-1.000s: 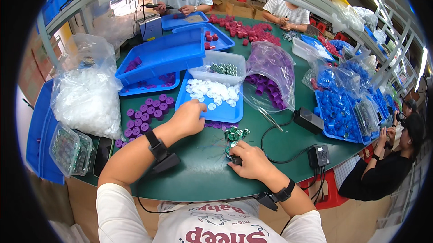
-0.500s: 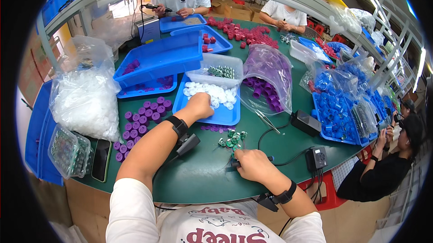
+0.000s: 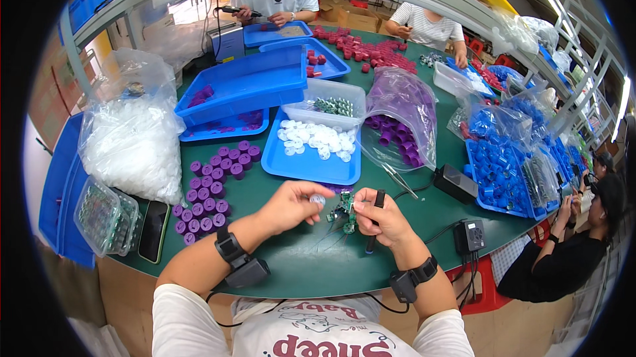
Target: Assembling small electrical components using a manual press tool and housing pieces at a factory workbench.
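Observation:
Pinched between the thumb and finger of my left hand point(image 3: 290, 208) is a small translucent round plastic piece point(image 3: 318, 200). My right hand point(image 3: 384, 221) is closed around a black pen-like tool point(image 3: 375, 224), held upright. Its thumb and fingertip also meet at a small green circuit board, partly hidden by the fingers. Several green circuit boards with thin wires point(image 3: 343, 208) lie between my hands. Beyond them a blue tray point(image 3: 311, 170) bears a heap of white translucent round pieces point(image 3: 318, 137), with a clear box point(image 3: 351, 92) of green parts at its back.
Purple caps point(image 3: 215, 188) stand in rows at left, near a phone point(image 3: 154, 231) and a bag of white pieces point(image 3: 132, 145). Tweezers point(image 3: 401, 180), a black adapter point(image 3: 456, 185) and a bag of purple caps point(image 3: 401, 118) lie at right. Other people work across the table.
My left hand has come back from the tray of white pieces with one in its fingers. My right hand has risen slightly, turning the black tool from lying level to upright.

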{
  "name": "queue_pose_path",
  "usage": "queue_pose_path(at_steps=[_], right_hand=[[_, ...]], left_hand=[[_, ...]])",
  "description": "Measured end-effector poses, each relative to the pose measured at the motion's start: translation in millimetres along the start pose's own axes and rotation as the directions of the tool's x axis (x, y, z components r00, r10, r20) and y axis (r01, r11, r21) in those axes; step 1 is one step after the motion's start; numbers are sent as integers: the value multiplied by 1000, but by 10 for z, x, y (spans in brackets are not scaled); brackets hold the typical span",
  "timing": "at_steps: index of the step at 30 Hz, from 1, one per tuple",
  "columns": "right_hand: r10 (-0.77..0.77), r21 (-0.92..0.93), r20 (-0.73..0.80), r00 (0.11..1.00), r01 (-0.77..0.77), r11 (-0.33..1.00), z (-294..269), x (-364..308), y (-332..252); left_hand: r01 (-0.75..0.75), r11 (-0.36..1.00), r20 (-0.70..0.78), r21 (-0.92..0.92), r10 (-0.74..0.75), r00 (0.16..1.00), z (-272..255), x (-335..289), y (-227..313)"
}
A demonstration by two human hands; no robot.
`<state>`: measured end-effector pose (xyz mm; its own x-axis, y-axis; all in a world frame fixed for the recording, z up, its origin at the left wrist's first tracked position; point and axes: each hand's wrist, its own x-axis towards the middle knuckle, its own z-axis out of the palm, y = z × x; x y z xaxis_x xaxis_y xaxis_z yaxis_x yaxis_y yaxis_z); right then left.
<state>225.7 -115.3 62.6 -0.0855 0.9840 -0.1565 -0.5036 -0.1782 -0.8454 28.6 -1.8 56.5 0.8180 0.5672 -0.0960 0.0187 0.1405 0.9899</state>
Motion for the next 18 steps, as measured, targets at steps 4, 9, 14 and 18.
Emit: queue_pose_path(at_steps=[4,9,14,18], right_hand=[[-24,42,-42,999,26,999,129,55,75],[-144,-120,-27,989,140,983,288,46,148],[-415,-625,103,904,383,680,363,-11,185],[-499,-889,358,789,452,76,467,-19,120]], left_hand=[[-74,997,35,-21,75,997,106,-120,-103],[53,997,9,-61,-53,999,122,-179,-7],[114,965,33,-237,-110,993,78,-219,-33],[107,972,7,-207,-108,994,40,-246,-98]])
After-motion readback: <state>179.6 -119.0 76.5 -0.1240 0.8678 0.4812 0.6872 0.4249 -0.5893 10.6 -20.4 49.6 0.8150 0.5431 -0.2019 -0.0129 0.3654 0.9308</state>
